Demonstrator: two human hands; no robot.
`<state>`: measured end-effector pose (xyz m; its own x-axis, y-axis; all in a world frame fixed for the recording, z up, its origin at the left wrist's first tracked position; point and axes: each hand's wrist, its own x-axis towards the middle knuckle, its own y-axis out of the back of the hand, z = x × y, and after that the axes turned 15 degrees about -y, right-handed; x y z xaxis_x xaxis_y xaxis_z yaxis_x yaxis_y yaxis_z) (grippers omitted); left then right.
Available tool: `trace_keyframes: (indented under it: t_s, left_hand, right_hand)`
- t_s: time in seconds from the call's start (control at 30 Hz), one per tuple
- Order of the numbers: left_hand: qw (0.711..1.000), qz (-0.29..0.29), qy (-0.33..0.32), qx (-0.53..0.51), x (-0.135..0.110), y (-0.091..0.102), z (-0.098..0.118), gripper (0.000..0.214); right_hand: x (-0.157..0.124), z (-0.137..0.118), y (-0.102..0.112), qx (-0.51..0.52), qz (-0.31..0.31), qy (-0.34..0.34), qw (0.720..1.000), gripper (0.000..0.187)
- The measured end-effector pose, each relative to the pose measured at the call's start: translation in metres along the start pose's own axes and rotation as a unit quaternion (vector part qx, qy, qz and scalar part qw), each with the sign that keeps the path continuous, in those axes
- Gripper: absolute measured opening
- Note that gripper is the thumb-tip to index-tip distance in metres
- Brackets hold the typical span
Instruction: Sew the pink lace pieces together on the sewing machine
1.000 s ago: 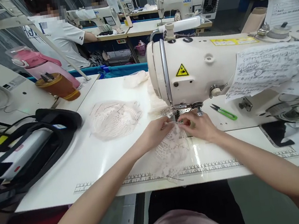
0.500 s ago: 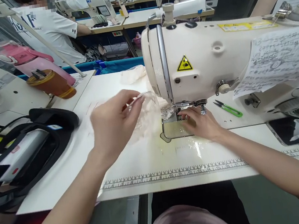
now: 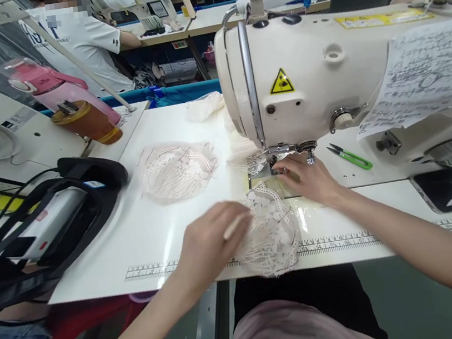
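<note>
My left hand [image 3: 218, 235] is closed at the left edge of a cream lace piece [image 3: 273, 236], a little smeared by motion. The lace hangs over the table's front edge, its upper end close to the needle plate. At the presser foot [image 3: 277, 158] of the sewing machine [image 3: 318, 78], my right hand [image 3: 309, 177] has its fingers curled together; what they pinch is hidden. A second lace piece [image 3: 179, 170], rounded and marked with dark thread lines, lies flat to the left. More pale fabric [image 3: 246, 152] lies behind the foot.
Green thread snips [image 3: 350, 156] and a phone [image 3: 439, 190] lie on the right. On the left are a black-and-white device [image 3: 60, 215], a brown cup [image 3: 88, 121] and a pink bottle [image 3: 59, 92]. A printed ruler runs along the front edge. Another person [image 3: 78, 50] sits beyond.
My left hand has come down toward me and right, bringing a lace piece to the front edge. The lace piece on the left now shows uncovered. My right hand stays at the presser foot.
</note>
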<state>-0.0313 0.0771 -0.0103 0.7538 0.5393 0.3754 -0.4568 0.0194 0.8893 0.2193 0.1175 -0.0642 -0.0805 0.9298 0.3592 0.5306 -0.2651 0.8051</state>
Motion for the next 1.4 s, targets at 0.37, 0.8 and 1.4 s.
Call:
trace_keyframes:
  t_s: [0.37,0.8,1.4]
  left_hand:
    - [0.973,-0.028,0.151,-0.175,0.046,-0.020,-0.018,0.015]
    - [0.987,-0.071,-0.011,0.147,0.060,-0.022,-0.016,0.016]
    - [0.977,-0.052,-0.176,0.112,0.058,-0.058,-0.046,0.039]
  right_hand:
    - [0.003,-0.015,0.019,0.184,-0.199,-0.068,0.960,0.043]
    - [-0.005,-0.013,0.011,-0.037,0.003,0.000,0.999,0.026]
    - [-0.003,-0.004,0.006,-0.233,0.008,0.034,0.972,0.044]
